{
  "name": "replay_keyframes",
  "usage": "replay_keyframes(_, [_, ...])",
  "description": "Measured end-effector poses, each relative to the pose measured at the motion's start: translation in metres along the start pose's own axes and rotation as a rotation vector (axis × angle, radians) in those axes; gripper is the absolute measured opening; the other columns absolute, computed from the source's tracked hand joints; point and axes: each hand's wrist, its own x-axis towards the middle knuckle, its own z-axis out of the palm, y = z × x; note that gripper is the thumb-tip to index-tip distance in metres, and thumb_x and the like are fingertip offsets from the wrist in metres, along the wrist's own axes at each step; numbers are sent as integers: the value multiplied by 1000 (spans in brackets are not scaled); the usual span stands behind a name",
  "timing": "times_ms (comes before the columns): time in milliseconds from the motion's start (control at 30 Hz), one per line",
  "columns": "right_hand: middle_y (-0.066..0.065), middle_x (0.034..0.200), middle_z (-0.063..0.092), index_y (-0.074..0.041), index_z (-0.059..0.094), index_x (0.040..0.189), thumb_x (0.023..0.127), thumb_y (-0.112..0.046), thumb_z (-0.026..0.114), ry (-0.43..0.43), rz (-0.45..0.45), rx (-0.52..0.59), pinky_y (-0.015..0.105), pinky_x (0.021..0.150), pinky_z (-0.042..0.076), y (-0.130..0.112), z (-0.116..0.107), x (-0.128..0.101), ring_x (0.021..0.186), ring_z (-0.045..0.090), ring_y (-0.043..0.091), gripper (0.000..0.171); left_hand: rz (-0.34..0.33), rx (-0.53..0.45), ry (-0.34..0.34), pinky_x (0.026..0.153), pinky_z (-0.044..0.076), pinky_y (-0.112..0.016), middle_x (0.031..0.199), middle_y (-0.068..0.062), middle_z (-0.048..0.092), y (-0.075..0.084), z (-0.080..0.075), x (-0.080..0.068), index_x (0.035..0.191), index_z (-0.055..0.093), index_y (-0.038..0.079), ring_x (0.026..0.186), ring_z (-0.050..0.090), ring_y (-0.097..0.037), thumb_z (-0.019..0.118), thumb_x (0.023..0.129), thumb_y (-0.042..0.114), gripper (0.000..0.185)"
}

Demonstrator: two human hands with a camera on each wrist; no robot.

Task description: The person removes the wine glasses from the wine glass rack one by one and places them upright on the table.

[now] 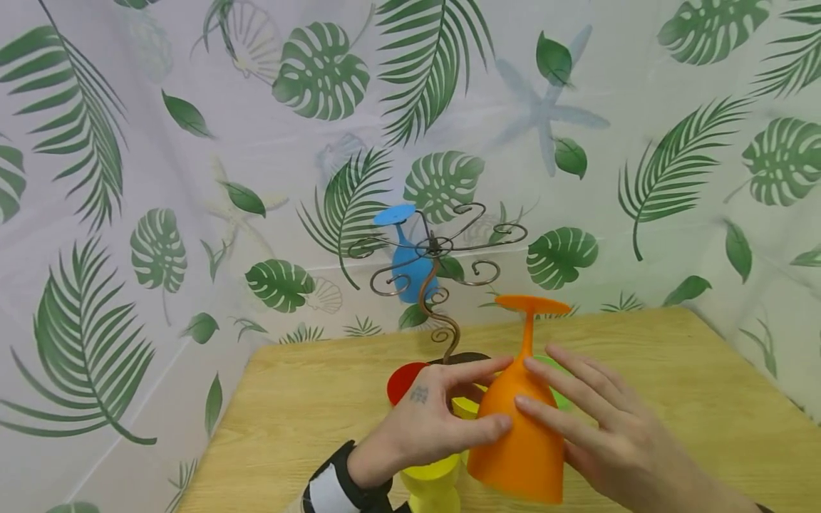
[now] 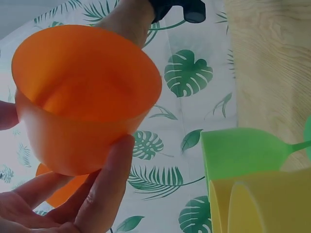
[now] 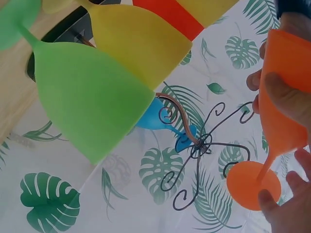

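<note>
An orange wine glass is held upside down between both hands, its foot up and its rim towards the table. My left hand grips the bowl from the left, thumb across the front. From the other side my right hand holds it, fingers stretched over the bowl; its thumb lies hidden behind the glass in the head view. Beyond the hands stands a curly metal rack with several looped arms. A blue wine glass hangs from it upside down by the foot.
A green wine glass and yellow wine glasses stand close around the rack on the wooden table. The foot of a red glass shows beside my left hand. A leaf-patterned cloth hangs behind.
</note>
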Motion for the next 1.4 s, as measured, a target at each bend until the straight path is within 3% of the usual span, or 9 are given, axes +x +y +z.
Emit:
replay_keyframes(167, [22, 142, 58, -8, 68, 129, 109, -36, 46, -31, -42, 101, 33, 126, 22, -5, -1, 2, 150, 37, 29, 41, -33, 3, -38, 78, 62, -29, 131, -6, 70, 1, -1, -5, 148, 56, 15, 100, 68, -4, 66, 95, 50, 65])
replay_keyframes(367, [23, 139, 57, -5, 65, 133, 105, -49, 47, -84, 71, 125, 21, 119, 29, -13, -5, -1, 137, 48, 22, 55, -13, -77, -67, 91, 59, -32, 136, -15, 65, 9, -8, -8, 142, 59, 6, 105, 69, -6, 64, 98, 44, 58])
replay_keyframes(533, [19, 137, 58, 0, 62, 136, 102, -54, 52, -68, 181, 151, 14, 110, 36, -18, -8, -4, 125, 54, 17, 64, -49, -113, -109, 94, 58, -33, 139, -17, 63, 13, -10, -10, 143, 58, 4, 107, 68, -3, 58, 103, 40, 53])
replay_keyframes(733, [15, 138, 59, 3, 59, 138, 100, -54, 56, -59, 232, 187, 12, 106, 40, -19, -8, -7, 126, 56, 11, 68, -118, -179, -131, 83, 62, -35, 134, -23, 64, 16, -11, -14, 145, 55, 4, 97, 69, -3, 53, 107, 37, 51])
replay_keyframes(900, [8, 141, 57, -3, 54, 146, 95, -61, 59, -158, 380, 202, 10, 104, 40, -23, -17, -9, 119, 59, 9, 77, -97, -158, -114, 75, 63, -34, 134, -25, 63, 20, -13, -15, 142, 58, 0, 100, 69, -4, 49, 109, 32, 47])
replay_keyframes(1033, [2, 140, 57, -9, 52, 148, 79, -53, 83, -191, 449, 201, 7, 97, 45, -27, -21, -6, 111, 63, 10, 87, -43, -167, -115, 74, 63, -36, 132, -29, 62, 22, -13, -14, 138, 59, -5, 102, 69, -3, 45, 110, 33, 49])
replay_keyframes(1133, [-4, 137, 60, -15, 52, 147, 68, -42, 94, -197, 503, 202, 8, 91, 49, -28, -19, -5, 106, 63, 8, 94, -23, -175, -116, 74, 64, -41, 126, -32, 63, 21, -14, -14, 137, 59, -6, 93, 71, -5, 44, 110, 37, 52])
replay_keyframes(1300, [-10, 134, 62, -21, 50, 146, 68, -40, 95, -227, 585, 261, 22, 85, 57, -28, -13, -8, 105, 64, 5, 92, -29, -113, -87, 71, 63, -38, 118, -29, 67, 19, -17, -18, 135, 62, -3, 83, 68, -6, 49, 108, 38, 51])
replay_keyframes(1400, [-6, 133, 64, -18, 48, 147, 69, -33, 96, -205, 587, 324, 23, 84, 59, -28, -6, -12, 105, 68, 9, 92, -39, -63, -72, 72, 63, -35, 119, -24, 69, 18, -18, -19, 139, 60, 2, 89, 65, -7, 48, 109, 37, 48])
